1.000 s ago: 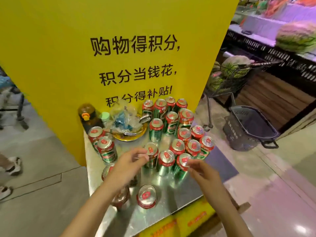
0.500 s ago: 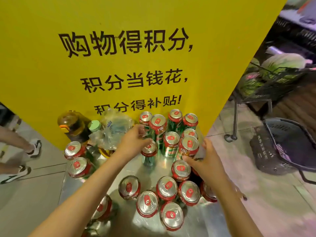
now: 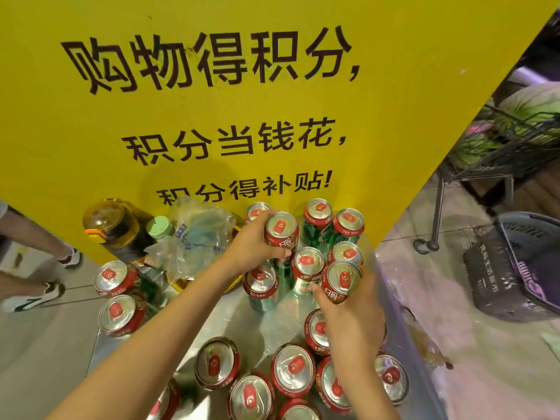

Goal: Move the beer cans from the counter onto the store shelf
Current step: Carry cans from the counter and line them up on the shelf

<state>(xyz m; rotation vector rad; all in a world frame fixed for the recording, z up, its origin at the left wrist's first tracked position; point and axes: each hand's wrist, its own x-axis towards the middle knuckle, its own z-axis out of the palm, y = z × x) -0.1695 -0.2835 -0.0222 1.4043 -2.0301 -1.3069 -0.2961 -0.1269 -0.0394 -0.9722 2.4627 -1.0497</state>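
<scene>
A shiny metal worktop [image 3: 236, 316] stands against the yellow sign [image 3: 212, 101]. On it, red-topped green beer cans [image 3: 292, 369] stand upright in clusters: several just below the sign, others farther from it. Also below the sign stand a brown oil bottle [image 3: 112, 227], a green-capped bottle [image 3: 159, 227] and a crumpled clear plastic bag [image 3: 200, 237].

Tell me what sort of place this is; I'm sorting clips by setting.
Most likely a supermarket or grocery store. A yellow promotional sign about shopping points stands behind a metal counter crowded with beer cans, and a shopping basket sits on the floor beside a produce cart.
</scene>
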